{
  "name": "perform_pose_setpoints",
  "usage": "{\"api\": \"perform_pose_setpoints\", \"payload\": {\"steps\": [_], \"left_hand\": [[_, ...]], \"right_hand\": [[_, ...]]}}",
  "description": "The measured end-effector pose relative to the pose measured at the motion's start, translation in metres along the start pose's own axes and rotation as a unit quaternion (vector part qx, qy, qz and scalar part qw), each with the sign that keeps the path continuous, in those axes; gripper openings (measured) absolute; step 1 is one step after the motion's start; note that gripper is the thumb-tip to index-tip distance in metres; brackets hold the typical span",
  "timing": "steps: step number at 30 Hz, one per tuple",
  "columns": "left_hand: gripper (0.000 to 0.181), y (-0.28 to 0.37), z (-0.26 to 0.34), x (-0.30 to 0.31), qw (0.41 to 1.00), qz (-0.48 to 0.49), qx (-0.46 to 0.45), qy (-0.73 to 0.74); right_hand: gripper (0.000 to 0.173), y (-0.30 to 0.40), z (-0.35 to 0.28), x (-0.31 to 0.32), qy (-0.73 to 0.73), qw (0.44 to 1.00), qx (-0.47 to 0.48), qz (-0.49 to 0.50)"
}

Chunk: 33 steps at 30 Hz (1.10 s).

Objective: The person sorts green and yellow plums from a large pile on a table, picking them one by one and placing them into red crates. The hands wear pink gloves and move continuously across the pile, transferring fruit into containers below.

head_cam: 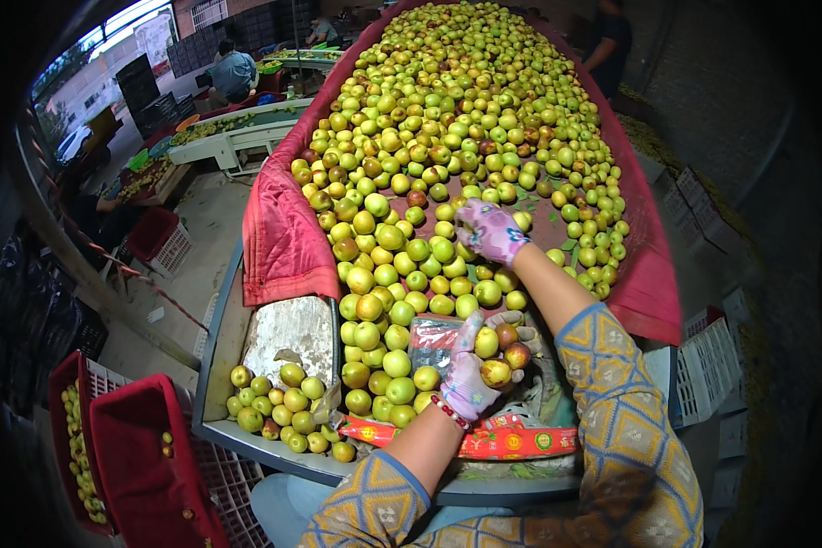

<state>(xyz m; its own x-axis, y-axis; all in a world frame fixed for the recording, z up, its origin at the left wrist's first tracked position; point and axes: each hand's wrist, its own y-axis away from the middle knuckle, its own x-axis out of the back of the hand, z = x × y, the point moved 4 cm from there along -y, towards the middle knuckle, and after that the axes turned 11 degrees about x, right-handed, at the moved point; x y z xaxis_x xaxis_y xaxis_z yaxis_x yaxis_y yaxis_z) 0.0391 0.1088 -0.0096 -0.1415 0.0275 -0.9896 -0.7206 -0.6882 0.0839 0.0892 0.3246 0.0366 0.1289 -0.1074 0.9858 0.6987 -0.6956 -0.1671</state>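
My left hand (471, 383), in a pale patterned glove with a beaded bracelet at the wrist, is palm up and cradles several jujubes (496, 372) with reddish-brown patches. Farther up the sorting table, my right hand (491, 231) in a similar glove reaches palm down among green-yellow jujubes (390, 237). Its fingertips are hidden, so whether they grip a fruit cannot be told. Beneath the left hand lies a clear plastic-wrapped packet (428, 340). A red printed plastic strip (514, 442) runs along the table's near edge, passing behind the left wrist.
A red quilted cloth (291, 233) lines the table's sides. Loose jujubes (288, 411) sit in the near left corner. Red-lined plastic crates (147, 452) stand at lower left, white crates (709, 370) at right. A conveyor (240, 133) and other people (233, 72) are beyond.
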Motion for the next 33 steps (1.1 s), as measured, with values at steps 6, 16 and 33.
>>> {"api": "perform_pose_setpoints", "payload": {"steps": [6,16,33], "left_hand": [[0.062,0.029,0.004,-0.023,0.994,0.081,-0.068,-0.023],[0.054,0.275,0.053,-0.030,0.936,0.093,-0.339,-0.034],[0.042,0.574,0.027,0.051,0.478,0.618,-0.592,-0.198]], "right_hand": [[0.041,0.095,0.038,-0.010,0.014,0.996,-0.034,0.083],[0.031,0.158,-0.031,0.012,-0.118,0.993,-0.022,0.017],[0.025,0.185,-0.033,0.011,-0.160,0.982,-0.045,-0.085]]}}
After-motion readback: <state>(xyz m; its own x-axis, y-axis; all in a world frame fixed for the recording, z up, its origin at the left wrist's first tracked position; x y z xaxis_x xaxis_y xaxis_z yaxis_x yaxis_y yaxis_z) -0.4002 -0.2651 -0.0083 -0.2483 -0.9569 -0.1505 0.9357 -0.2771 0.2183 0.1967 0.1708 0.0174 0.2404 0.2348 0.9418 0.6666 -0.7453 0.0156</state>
